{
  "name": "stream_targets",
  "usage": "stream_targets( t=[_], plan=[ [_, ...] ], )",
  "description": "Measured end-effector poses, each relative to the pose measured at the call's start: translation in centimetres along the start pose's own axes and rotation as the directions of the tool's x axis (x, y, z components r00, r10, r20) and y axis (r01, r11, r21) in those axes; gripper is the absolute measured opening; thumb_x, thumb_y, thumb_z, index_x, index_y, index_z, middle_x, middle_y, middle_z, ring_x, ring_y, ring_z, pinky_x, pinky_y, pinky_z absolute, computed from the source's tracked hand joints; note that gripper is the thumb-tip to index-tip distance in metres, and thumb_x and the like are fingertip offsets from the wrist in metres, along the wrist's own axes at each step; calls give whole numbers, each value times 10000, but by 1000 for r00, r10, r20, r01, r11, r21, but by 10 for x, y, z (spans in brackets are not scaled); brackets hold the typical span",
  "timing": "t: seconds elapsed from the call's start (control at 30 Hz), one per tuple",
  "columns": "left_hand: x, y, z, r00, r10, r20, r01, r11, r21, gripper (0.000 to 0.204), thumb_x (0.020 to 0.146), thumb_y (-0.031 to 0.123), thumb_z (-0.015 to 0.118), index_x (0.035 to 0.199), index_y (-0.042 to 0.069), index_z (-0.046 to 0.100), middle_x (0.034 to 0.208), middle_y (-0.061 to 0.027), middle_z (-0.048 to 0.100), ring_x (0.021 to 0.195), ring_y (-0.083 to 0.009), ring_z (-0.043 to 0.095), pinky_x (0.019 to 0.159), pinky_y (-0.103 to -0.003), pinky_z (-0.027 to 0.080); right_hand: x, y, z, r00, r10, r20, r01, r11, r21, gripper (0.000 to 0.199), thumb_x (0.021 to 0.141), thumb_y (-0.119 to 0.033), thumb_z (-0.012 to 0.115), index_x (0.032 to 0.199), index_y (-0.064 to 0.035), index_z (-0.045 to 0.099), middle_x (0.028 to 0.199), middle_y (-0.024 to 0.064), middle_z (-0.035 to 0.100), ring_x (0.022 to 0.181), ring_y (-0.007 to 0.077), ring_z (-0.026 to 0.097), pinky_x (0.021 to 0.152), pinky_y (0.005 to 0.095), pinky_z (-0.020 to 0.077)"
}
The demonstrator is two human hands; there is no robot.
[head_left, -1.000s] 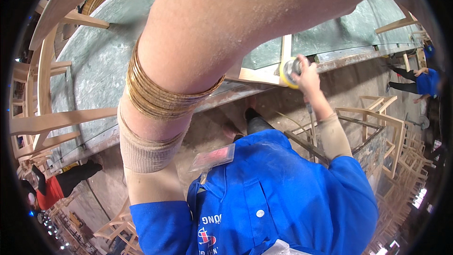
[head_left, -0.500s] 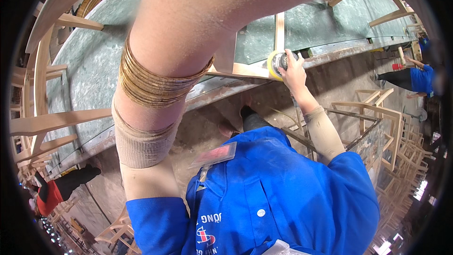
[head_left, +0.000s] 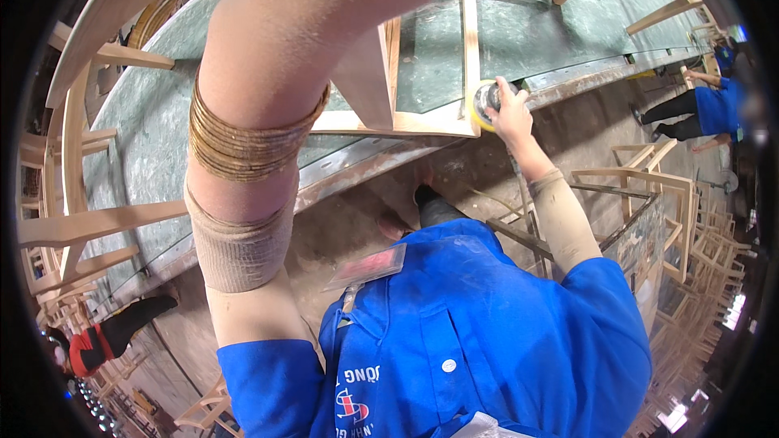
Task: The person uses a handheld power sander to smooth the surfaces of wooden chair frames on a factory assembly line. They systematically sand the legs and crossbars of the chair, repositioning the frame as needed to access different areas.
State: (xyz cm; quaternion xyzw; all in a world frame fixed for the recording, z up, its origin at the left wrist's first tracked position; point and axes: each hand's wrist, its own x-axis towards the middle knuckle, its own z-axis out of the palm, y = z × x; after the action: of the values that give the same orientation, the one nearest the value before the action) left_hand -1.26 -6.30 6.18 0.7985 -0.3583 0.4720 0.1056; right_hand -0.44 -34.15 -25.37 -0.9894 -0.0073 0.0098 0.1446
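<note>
In my right hand (head_left: pixel 513 119) is a round power sander (head_left: pixel 488 97) with a black body and a yellow pad; the fingers wrap over its top. The pad's edge meets the right-hand corner of a pale wooden chair frame (head_left: pixel 422 123). That frame lies at the near edge of a green tabletop (head_left: pixel 434 53). My left arm (head_left: pixel 268 57) reaches across the upper part of the view, with gold-coloured bands (head_left: pixel 243 142) around it over a beige sleeve. The left hand is beyond the top edge, so its grip does not show.
More wooden frame parts (head_left: pixel 101 223) stand on the left. A metal stand with wooden frames (head_left: pixel 637 182) is on the right, before many stacked frames (head_left: pixel 698 276). One person in blue (head_left: pixel 718 109) is at far right, another in red and black (head_left: pixel 93 349) at far left.
My right hand and the sander have moved slightly right and up, to the frame's outer corner. My left arm has shifted left, uncovering more of the frame.
</note>
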Motion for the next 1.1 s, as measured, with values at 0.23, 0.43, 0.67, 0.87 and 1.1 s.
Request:
stream_targets(
  t=[0.23,0.43,0.67,0.87,1.1],
  plan=[
    [2,-3,0,1000,6,-5,-6,1000,20,537,650,62,825,1100,-5,539,996,-107,604,884,-208,575,800,-307,486,-15,11,-23,991,-115,72,106,988,115,714,747,-169,747,1367,-272,407,1139,239,465,960,439,592,825,462,501],
    [6,-4,3,1000,10,-10,-10,1000,24,541,650,61,827,1103,-7,538,1002,-107,603,890,-207,574,805,-307,485,-63,-14,-22,838,-375,396,360,926,114,685,745,-196,726,1346,-326,423,1140,194,427,948,409,593,815,447,509],
    [10,-4,-1,1000,0,-23,1,999,42,547,651,59,830,1108,-9,537,1010,-108,603,898,-205,573,812,-306,485,-42,16,-45,886,-298,355,335,941,-45,678,727,-207,740,1327,-338,451,1087,162,465,930,362,614,755,436,524],
    [21,-5,-4,999,-41,-13,42,997,69,551,651,58,832,1111,-11,536,1016,-108,603,905,-204,572,818,-305,485,-28,-29,-16,810,-529,253,470,844,258,648,731,-75,675,1312,-296,492,1122,217,475,945,408,600,768,437,512],
    [27,8,-16,989,-138,-50,143,981,128,557,652,57,835,1116,-13,535,1024,-109,603,913,-203,570,824,-305,485,-7,33,-51,813,-492,310,492,866,84,779,638,-29,744,1311,-323,485,1085,200,485,868,368,630,735,429,536]
  ],
)
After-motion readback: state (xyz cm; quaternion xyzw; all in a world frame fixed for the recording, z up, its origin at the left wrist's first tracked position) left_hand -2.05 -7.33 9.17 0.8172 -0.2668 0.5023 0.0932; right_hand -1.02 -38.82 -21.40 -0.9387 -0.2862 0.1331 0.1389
